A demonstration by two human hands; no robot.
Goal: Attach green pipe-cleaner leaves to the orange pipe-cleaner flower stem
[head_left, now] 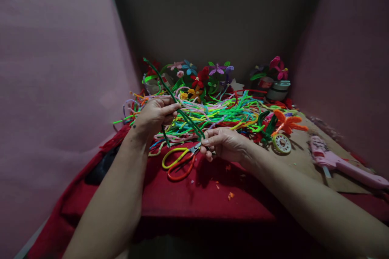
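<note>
Between my hands runs a dark green pipe cleaner (191, 121), doubled over along part of its length. My left hand (158, 111) pinches it around the middle, and one end sticks up to the upper left while another hangs down below the fingers. The fingertips of my right hand (223, 142) are closed on its lower right end. Just under that hand, scissors (180, 162) with a yellow and a red handle lie on the red cloth (209, 202). Behind both hands spreads a big pile of pipe cleaners (212, 111) in many colours.
Several pipe-cleaner flowers (200, 77) stand at the back. On the right, a cardboard sheet (300, 170) carries a pink glue gun (331, 160), an orange flower (288, 122) and a round tape roll (282, 144). Small orange scraps (231, 196) dot the cloth. Pink walls rise on both sides.
</note>
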